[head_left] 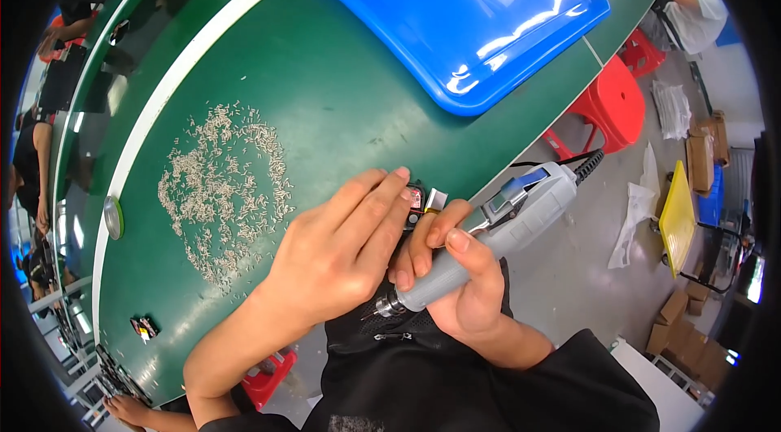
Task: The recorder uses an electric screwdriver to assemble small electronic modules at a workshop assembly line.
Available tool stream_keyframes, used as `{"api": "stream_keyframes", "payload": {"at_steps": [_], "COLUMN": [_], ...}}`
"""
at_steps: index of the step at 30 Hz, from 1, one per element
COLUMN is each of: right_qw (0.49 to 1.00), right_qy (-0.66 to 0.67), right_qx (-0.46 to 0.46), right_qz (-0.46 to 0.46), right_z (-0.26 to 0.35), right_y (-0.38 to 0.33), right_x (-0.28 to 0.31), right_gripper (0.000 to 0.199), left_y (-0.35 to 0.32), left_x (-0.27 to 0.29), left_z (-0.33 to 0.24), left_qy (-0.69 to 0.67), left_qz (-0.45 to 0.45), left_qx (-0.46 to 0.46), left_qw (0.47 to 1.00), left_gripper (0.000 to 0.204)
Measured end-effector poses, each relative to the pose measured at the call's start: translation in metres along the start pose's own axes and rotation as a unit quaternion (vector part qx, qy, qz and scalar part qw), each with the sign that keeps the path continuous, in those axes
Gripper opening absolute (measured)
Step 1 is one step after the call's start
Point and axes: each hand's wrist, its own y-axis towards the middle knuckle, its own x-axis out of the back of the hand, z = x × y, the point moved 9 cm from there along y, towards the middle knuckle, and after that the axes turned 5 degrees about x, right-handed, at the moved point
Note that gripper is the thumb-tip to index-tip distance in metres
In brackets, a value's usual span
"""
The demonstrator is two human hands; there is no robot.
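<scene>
In my right hand (468, 277) is a grey electric screwdriver (521, 212) with a blue lever, tilted so its bit end points down and left near my lap. Its cord runs off to the upper right. My left hand (342, 229) reaches over the near table edge, fingers close together on a small black electronic part (415, 198) with red and a white-and-yellow tab. The hand covers much of that part, and my right fingertips are beside it. Left of my hands, many tiny silver screws (215, 196) lie scattered on the green table (342, 98).
A blue plastic tray (423, 41) sits at the table's far side. Another small black part (145, 328) lies at the near left, and a round green-rimmed container (113, 217) stands by the white line. A red stool (614, 106) is at the right. A co-worker's hand (128, 410) shows lower left.
</scene>
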Motion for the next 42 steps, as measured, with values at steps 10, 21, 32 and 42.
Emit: {"api": "stream_keyframes", "payload": {"at_steps": [10, 21, 32, 42], "right_qw": [0.968, 0.930, 0.921, 0.914], "right_qy": [-0.101, -0.204, -0.203, -0.222], "right_qx": [0.025, 0.076, 0.038, 0.029], "right_qz": [0.230, 0.295, 0.331, 0.337], "right_z": [0.069, 0.099, 0.082, 0.065], "right_y": [0.016, 0.063, 0.076, 0.073], "right_x": [-0.044, -0.074, -0.064, -0.084], "right_gripper": [0.024, 0.034, 0.035, 0.039], "left_y": [-0.007, -0.010, -0.011, -0.015], "left_x": [-0.007, -0.008, -0.010, -0.007], "left_z": [-0.001, -0.006, -0.002, -0.001], "left_qy": [0.019, 0.028, 0.019, 0.019], "left_qz": [0.038, 0.056, 0.046, 0.064], "left_qx": [-0.003, -0.005, 0.012, 0.003], "left_qw": [0.999, 0.998, 0.999, 0.998], "left_gripper": [0.034, 0.032, 0.028, 0.036]}}
